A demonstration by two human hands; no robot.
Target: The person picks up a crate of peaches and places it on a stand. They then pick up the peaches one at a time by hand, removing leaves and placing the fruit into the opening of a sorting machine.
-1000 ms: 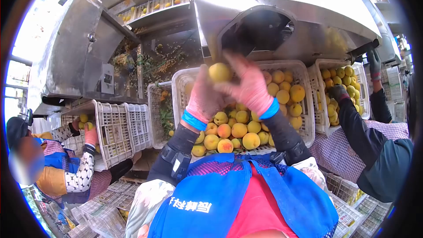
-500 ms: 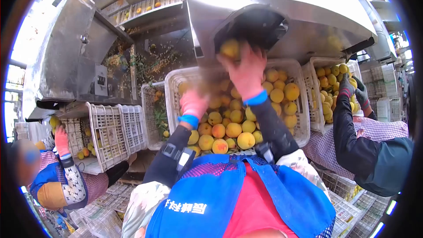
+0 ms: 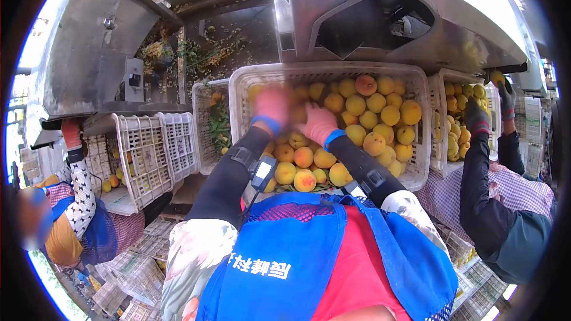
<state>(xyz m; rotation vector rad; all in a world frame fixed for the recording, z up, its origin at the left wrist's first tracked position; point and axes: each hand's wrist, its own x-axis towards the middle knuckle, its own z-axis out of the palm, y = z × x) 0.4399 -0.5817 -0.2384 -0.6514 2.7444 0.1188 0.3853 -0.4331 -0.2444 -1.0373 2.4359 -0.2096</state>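
A white plastic crate (image 3: 333, 69) full of yellow-orange peaches (image 3: 375, 103) stands right in front of me, under a steel machine's dark chute opening (image 3: 380, 21). Both my hands wear pink gloves and are down in the crate. My left hand (image 3: 270, 104) is blurred over the fruit at the far left corner. My right hand (image 3: 319, 122) rests with bent fingers on the peaches in the middle, beside a blurred peach (image 3: 300, 113). Blur hides whether either hand grips a fruit.
To the right, a co-worker's dark-gloved hands (image 3: 476, 116) reach into a second crate of peaches (image 3: 455, 120). On the left, another person's red-gloved hand (image 3: 71, 133) is raised near a tilted crate (image 3: 143, 154). A crate with leaves (image 3: 209, 125) stands between. Stacked crates lie on the floor.
My right hand put a peach up into the chute opening, then came down into the crate with nothing visible in it. My left hand moved down and forward onto the fruit.
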